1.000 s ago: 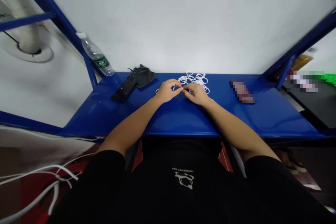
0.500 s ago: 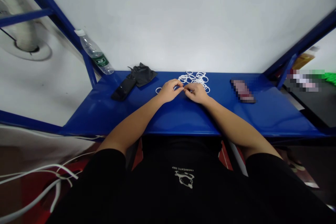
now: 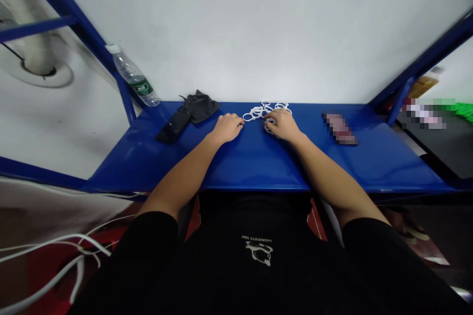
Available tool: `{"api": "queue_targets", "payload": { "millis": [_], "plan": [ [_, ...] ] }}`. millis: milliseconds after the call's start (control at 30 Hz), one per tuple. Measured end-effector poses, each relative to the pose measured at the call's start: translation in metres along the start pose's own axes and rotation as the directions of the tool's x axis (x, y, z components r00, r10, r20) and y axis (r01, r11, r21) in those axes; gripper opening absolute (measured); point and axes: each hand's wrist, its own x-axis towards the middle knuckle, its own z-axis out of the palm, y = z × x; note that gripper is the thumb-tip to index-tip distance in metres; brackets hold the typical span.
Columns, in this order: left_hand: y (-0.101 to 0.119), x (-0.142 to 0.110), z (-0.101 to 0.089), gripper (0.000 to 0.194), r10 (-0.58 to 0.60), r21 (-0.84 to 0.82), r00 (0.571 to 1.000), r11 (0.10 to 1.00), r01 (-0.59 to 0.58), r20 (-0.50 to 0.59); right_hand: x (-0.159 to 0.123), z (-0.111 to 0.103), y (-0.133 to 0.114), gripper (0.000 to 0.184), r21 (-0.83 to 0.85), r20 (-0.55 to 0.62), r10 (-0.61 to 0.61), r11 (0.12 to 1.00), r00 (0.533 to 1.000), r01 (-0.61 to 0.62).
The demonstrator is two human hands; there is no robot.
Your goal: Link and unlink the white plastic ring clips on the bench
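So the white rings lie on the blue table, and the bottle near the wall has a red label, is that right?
Not quite: the label on the bottle is green, as the head view shows. The white rings do lie on the blue table.

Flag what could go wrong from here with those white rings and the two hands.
The white rings overlap, so lifting one might drag others along.
The right hand covers some rings and its grip is hidden, so a slip could go unnoticed.
The black smartphone lies next to the crumpled black plastic bag, on the far side of the left hand from the rings; a wide leftward sweep might shove both.
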Motion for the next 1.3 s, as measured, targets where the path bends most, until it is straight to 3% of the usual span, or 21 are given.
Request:
{"api": "queue_targets", "payload": {
  "millis": [133,267,433,567,800,933,1067,1200,1300],
  "plan": [
    [0.002,0.0,0.003,0.021,-0.044,0.024,0.999,0.999,0.044,-0.022,-0.002,0.011,-0.011,0.037,-0.063,0.079,-0.017,0.998,0.997,0.022],
    [0.0,0.0,0.006,0.03,-0.067,0.037,0.995,0.997,0.069,-0.075,-0.004,0.012,-0.021,0.039,-0.097,0.12,-0.022,0.995,0.993,0.034],
    [0.001,0.0,0.005,0.037,-0.101,0.052,0.992,0.993,0.105,-0.075,-0.006,-0.001,-0.013,0.044,-0.112,0.057,0.058,0.992,0.997,-0.051],
    [0.006,-0.002,0.005,0.031,-0.109,0.034,0.992,0.993,0.111,-0.06,-0.006,-0.003,-0.005,0.032,-0.131,0.055,0.107,0.986,0.993,-0.099],
    [0.014,-0.001,0.01,0.034,0.007,-0.08,0.995,0.997,-0.014,-0.095,-0.003,0.0,-0.009,0.018,-0.028,-0.006,-0.017,0.999,1.0,0.017],
    [0.013,0.004,0.012,0.045,-0.031,-0.298,0.987,0.954,-0.018,-0.157,-0.003,-0.004,-0.023,0.022,0.145,-0.116,-0.166,0.973,0.979,0.182],
    [0.008,0.008,0.014,0.039,-0.055,-0.513,0.971,0.855,-0.075,-0.233,-0.004,-0.009,-0.039,0.027,0.269,-0.156,-0.262,0.917,0.953,0.296],
    [0.009,0.008,0.015,0.032,-0.033,-0.6,0.955,0.784,-0.157,-0.294,-0.006,-0.012,-0.046,0.029,0.271,-0.047,-0.224,0.935,0.974,0.228],
    [0.014,0.004,0.011,0.028,0.001,-0.507,0.935,0.84,-0.193,-0.355,-0.007,-0.012,-0.045,0.03,0.255,-0.046,-0.129,0.957,0.991,0.137]
  ]
}}
